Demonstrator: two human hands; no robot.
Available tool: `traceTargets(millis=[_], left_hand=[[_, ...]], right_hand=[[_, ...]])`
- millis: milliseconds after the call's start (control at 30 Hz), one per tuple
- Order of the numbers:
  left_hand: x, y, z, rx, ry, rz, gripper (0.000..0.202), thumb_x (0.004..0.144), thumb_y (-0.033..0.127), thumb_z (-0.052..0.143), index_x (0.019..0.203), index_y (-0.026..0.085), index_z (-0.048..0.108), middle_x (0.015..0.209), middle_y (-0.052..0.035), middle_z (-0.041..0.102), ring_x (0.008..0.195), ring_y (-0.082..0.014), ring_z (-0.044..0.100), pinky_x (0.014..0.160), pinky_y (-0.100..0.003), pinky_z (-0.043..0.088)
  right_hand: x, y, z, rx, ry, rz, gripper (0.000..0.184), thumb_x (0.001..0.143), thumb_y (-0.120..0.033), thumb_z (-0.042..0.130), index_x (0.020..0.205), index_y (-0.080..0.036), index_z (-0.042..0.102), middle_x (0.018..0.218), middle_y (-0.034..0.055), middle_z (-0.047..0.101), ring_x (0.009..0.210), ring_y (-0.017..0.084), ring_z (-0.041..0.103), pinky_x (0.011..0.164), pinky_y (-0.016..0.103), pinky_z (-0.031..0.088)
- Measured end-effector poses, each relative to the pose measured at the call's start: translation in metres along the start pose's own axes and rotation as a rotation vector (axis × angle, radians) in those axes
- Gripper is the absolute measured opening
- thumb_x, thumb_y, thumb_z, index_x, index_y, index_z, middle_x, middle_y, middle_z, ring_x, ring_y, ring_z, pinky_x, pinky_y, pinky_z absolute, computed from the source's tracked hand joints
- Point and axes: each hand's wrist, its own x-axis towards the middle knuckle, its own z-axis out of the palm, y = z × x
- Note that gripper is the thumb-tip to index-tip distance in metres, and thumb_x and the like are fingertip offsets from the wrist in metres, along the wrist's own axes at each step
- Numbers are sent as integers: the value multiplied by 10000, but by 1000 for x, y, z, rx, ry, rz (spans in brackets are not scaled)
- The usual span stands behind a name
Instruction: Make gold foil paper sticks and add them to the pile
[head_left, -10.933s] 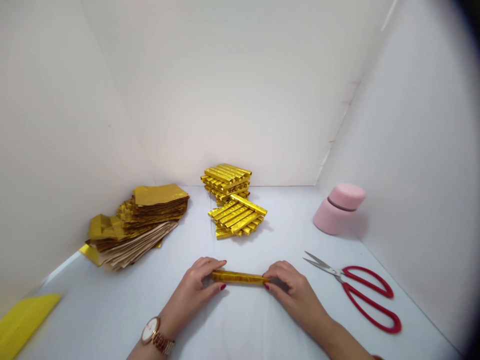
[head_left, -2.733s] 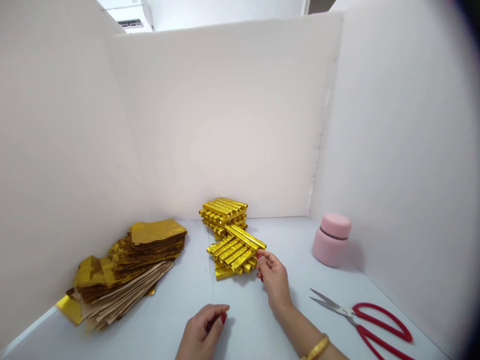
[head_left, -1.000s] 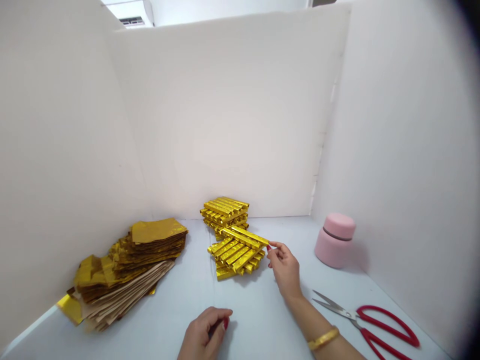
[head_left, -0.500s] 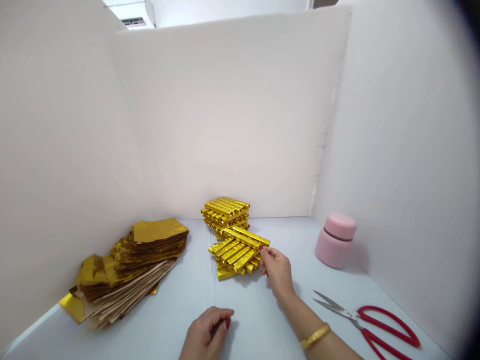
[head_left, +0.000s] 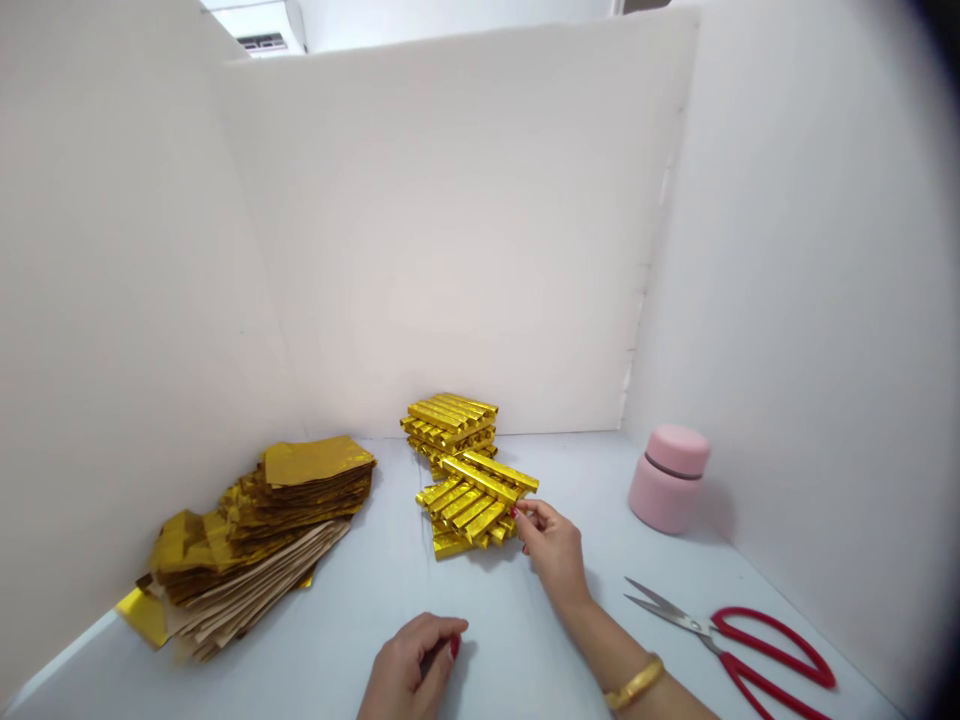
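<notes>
Two stacks of folded gold foil bars stand mid-table: a near stack (head_left: 474, 500) and a far stack (head_left: 451, 420) behind it. My right hand (head_left: 551, 548) reaches to the right end of the near stack, fingertips pinched against the ends of its upper bars. My left hand (head_left: 411, 668) rests on the table near the bottom edge, fingers curled in loosely, nothing visible in it. A gold bangle (head_left: 634, 682) sits on my right wrist.
A heap of gold foil sheets (head_left: 255, 530) lies at the left. A pink lidded jar (head_left: 667, 478) stands at the right by the wall. Red-handled scissors (head_left: 739, 645) lie at the front right. White partition walls (head_left: 465, 220) enclose the table on three sides.
My right hand shifted slightly down and left along the right end of the near stack, fingers now touching the bar ends. My left hand stayed put.
</notes>
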Motion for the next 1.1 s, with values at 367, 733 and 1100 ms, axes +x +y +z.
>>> traceTargets(millis=[367, 733, 1100], left_hand=[[-2, -4, 3, 4, -5, 2, 262, 854, 242, 438, 926, 167, 679, 832, -63, 701, 771, -174, 662, 713, -221, 501], [-2, -7, 0, 14, -41, 11, 241, 871, 223, 443, 952, 181, 666, 854, -49, 694, 791, -162, 655, 728, -207, 495], [-2, -4, 1, 24, -4, 32, 236, 852, 213, 454, 918, 175, 677, 822, -54, 703, 762, -167, 664, 703, -207, 506]], right_hand=[[1, -5, 8, 64, -11, 47, 362, 697, -513, 605, 710, -152, 639, 437, -51, 499, 363, 117, 453, 370, 226, 377], [0, 0, 12, 126, -19, 32, 282, 652, -445, 642, 697, -166, 651, 440, -55, 510, 379, 113, 441, 388, 227, 375], [-4, -6, 16, 160, -18, 54, 332, 626, -490, 667, 628, -159, 643, 401, -50, 492, 344, 102, 403, 349, 224, 341]])
